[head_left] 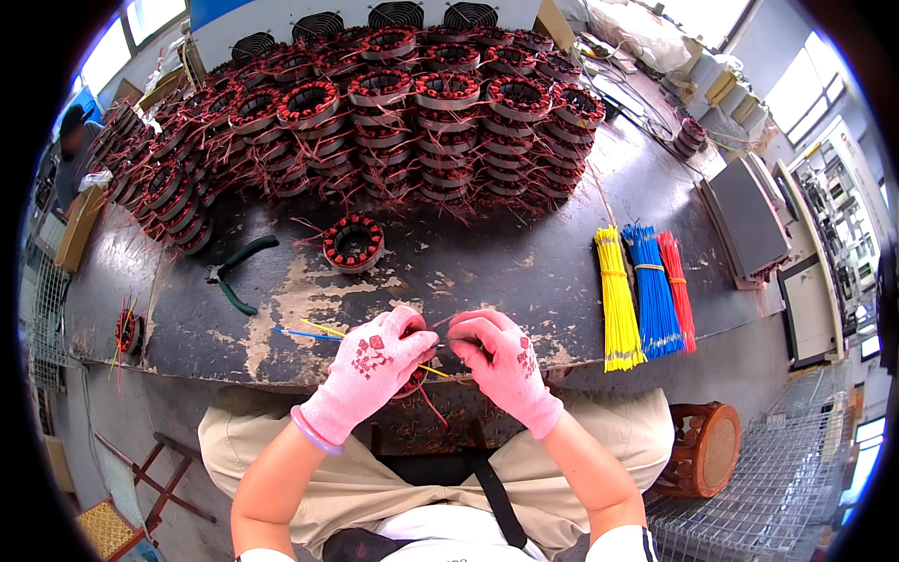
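In pink printed gloves, both hands meet at the table's front edge. My left hand (375, 351) is closed round a small ring-shaped motor stator (412, 382) with red windings, largely hidden by the glove. A blue wire (307, 333) and a yellow wire (433, 371) stick out past that hand. Fingers pinched, my right hand (501, 361) faces it across a small gap, gripping what looks like a thin wire end; the fingertips partly cover it. Farther back, a single stator (353, 244) lies flat, with dark-green-handled pliers (239, 272) to its left.
Tall stacks of stators (379, 89) fill the table's far side. Bundles of yellow (616, 300), blue (653, 290) and red wires (678, 290) lie at right. Another stator (129, 332) sits at the left edge. A wooden stool (698, 450) stands on the floor at right.
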`<state>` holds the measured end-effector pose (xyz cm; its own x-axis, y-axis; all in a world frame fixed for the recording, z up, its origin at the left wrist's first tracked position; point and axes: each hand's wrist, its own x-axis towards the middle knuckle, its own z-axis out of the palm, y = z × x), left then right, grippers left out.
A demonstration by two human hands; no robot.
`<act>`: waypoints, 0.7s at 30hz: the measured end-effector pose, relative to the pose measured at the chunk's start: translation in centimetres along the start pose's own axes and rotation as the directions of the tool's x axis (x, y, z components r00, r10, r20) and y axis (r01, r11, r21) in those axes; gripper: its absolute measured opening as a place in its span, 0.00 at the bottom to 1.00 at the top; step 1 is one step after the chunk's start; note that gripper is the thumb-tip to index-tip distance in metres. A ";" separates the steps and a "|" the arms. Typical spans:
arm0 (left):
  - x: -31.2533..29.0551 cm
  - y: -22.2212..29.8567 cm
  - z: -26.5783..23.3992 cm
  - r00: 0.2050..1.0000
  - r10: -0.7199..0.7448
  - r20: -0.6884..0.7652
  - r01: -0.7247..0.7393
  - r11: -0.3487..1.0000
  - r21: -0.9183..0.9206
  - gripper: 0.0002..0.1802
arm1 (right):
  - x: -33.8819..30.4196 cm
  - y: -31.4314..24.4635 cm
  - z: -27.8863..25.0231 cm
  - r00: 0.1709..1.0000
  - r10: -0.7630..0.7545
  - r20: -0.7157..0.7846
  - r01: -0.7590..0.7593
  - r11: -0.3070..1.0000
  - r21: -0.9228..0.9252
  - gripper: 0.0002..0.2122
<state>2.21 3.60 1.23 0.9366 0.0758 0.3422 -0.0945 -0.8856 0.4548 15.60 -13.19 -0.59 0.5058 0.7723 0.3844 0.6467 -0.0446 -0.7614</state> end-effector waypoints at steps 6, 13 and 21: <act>0.2 0.5 0.4 0.999 -0.034 0.001 0.034 0.999 0.034 0.10 | -0.2 -0.4 -0.1 0.978 0.183 0.097 -0.192 0.977 0.094 0.07; 0.2 0.9 1.2 0.997 -0.059 -0.047 0.058 0.998 -0.010 0.09 | 0.2 -0.6 -0.6 0.982 0.140 0.130 -0.150 0.986 0.070 0.05; 0.0 0.6 2.7 0.996 -0.010 -0.092 0.008 1.000 -0.024 0.11 | 1.0 2.0 -0.1 0.788 0.464 0.404 -0.610 0.675 0.415 0.09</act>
<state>3.07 1.82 -0.76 0.9024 0.1269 0.4118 -0.0948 -0.8738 0.4770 17.51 -12.56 -1.69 0.4681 0.8442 -0.2613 -0.1090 -0.2383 -0.9651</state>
